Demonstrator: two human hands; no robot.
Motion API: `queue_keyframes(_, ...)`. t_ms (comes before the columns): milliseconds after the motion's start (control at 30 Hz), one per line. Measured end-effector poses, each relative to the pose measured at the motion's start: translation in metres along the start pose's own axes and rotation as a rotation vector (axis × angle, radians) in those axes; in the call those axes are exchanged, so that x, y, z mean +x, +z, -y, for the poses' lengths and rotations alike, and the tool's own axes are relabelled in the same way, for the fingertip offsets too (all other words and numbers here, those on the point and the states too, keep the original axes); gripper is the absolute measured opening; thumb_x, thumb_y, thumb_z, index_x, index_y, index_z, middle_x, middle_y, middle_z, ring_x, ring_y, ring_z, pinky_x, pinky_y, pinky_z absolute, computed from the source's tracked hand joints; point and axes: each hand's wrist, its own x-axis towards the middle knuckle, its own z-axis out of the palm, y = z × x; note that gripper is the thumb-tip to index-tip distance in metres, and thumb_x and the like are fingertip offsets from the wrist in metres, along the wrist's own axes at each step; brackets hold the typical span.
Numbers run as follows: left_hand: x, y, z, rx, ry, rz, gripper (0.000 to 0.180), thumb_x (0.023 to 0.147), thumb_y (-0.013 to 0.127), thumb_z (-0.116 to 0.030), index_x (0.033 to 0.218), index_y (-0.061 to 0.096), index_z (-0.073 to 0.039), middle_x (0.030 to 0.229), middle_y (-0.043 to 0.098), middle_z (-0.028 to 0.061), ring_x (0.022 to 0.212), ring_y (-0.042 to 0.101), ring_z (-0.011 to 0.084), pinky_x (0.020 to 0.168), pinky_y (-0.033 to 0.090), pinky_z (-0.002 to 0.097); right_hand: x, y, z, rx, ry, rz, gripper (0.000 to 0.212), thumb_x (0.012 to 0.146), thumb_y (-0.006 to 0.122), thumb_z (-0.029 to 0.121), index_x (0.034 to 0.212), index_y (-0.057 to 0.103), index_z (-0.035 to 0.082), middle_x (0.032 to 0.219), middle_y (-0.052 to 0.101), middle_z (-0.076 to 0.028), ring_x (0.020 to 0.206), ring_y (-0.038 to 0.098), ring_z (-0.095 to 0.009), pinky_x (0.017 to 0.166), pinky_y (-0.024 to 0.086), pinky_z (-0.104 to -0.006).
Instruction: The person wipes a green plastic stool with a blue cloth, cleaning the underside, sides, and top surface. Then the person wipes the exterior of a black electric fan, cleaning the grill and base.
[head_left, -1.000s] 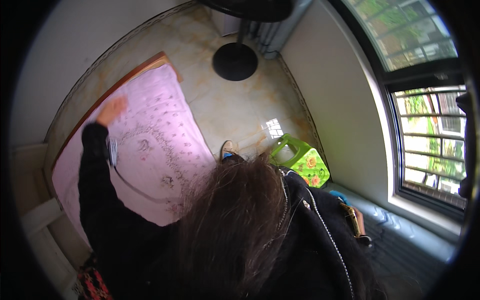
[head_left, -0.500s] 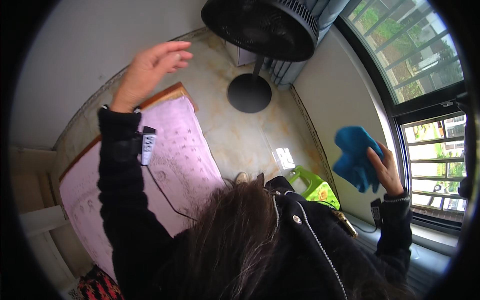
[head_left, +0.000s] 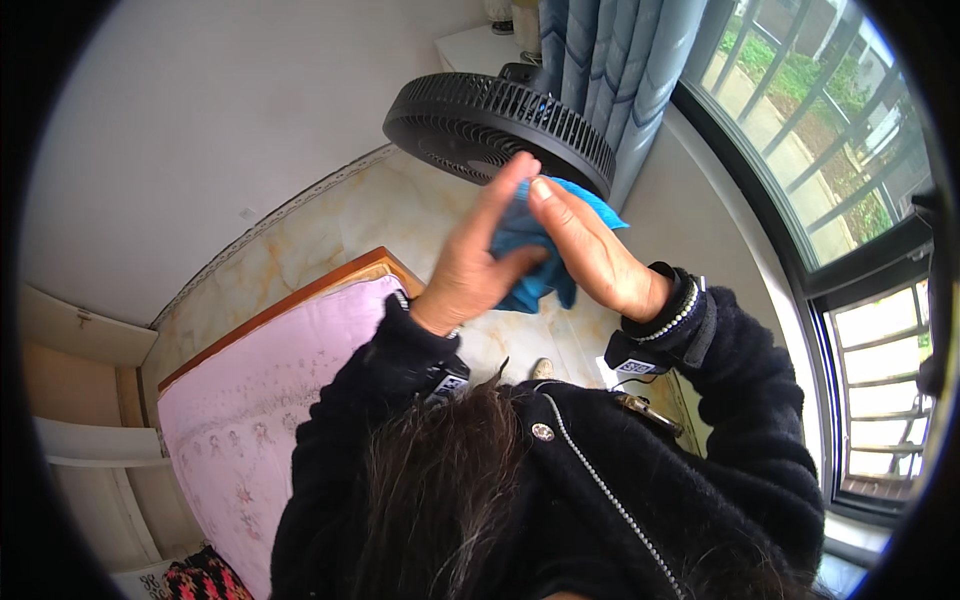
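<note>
A blue cloth (head_left: 522, 240) is bunched between my two hands, in front of the fan. My left hand (head_left: 472, 258) presses on it from the left, its fingers slightly smeared by motion. From the right, my right hand (head_left: 603, 252) closes over the cloth, thumb on top, and a loose corner sticks out beyond its fingers. Just past my hands stands a black fan (head_left: 480, 105) with a round ribbed cage, tilted downward. My hands and the cloth cover part of its front, and I cannot tell whether they touch it.
A bed with a pink floral sheet (head_left: 270, 370) and wooden edge lies to the left. White shelves (head_left: 100, 440) stand at the far left. Grey-blue curtains (head_left: 625, 80) hang behind the fan, and a barred window (head_left: 810, 110) is at the right. A white cabinet (head_left: 480, 50) stands at the back.
My hands, wide apart before, have come together in the middle. The cloth has moved left with my right hand, and my left hand now presses on it too. The view has tilted up.
</note>
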Motion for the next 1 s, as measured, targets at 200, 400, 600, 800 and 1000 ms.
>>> queue_keyframes(200, 0.042, -0.083, 0.041, 0.079, -0.076, -0.54, 0.047, 0.098, 0.058, -0.001, 0.143, 0.046, 0.005, 0.132, 0.061, 0.0123, 0.118, 0.059, 0.0165, 0.101, 0.047, 0.029, 0.058, -0.047, -0.024, -0.825, -0.514, -0.185, 0.057, 0.09, 0.071, 0.035, 0.129, 0.051, -0.002, 0.112, 0.06, -0.021, 0.104, 0.061, -0.038, 0.092, 0.051, -0.0421)
queue_keyframes(400, 0.096, -0.15, 0.087, 0.303, 0.091, -0.67, 0.036, 0.096, 0.06, -0.002, 0.132, 0.06, -0.002, 0.114, 0.069, 0.0078, 0.099, 0.064, 0.0144, 0.087, 0.052, 0.0287, 0.108, -0.065, -0.069, -1.123, -0.439, -0.323, 0.084, 0.076, 0.083, 0.035, 0.139, 0.043, -0.002, 0.14, 0.048, -0.023, 0.133, 0.047, -0.039, 0.108, 0.041, -0.0456)
queue_keyframes(600, 0.129, -0.079, 0.111, 0.735, 0.497, -0.003, 0.042, 0.088, 0.07, -0.016, 0.129, 0.064, -0.015, 0.129, 0.063, 0.0071, 0.116, 0.061, 0.0253, 0.102, 0.046, 0.0386, 0.158, -0.052, -0.094, -1.264, -0.173, -0.323, 0.067, 0.071, 0.081, 0.035, 0.124, 0.056, 0.002, 0.127, 0.058, -0.019, 0.122, 0.054, -0.037, 0.101, 0.044, -0.0477)
queue_keyframes(800, 0.139, -0.11, 0.14, 0.529, 0.508, -0.013, 0.033, 0.086, 0.069, -0.012, 0.119, 0.068, -0.017, 0.124, 0.064, 0.0054, 0.111, 0.062, 0.0281, 0.096, 0.047, 0.0411, 0.158, -0.043, -0.09, -1.26, -0.15, -0.437, 0.074, 0.065, 0.084, 0.04, 0.117, 0.055, -0.004, 0.102, 0.06, -0.019, 0.098, 0.06, -0.037, 0.086, 0.048, -0.0446)
queue_keyframes(1000, 0.131, -0.172, 0.184, 0.061, 0.198, -0.119, 0.04, 0.091, 0.058, 0.009, 0.124, 0.067, -0.013, 0.116, 0.071, 0.0073, 0.109, 0.066, 0.019, 0.096, 0.051, 0.0302, 0.174, -0.03, -0.083, -1.272, -0.078, -0.387, 0.083, 0.064, 0.084, 0.037, 0.131, 0.05, 0.0, 0.108, 0.059, -0.016, 0.101, 0.06, -0.036, 0.089, 0.048, -0.0438)
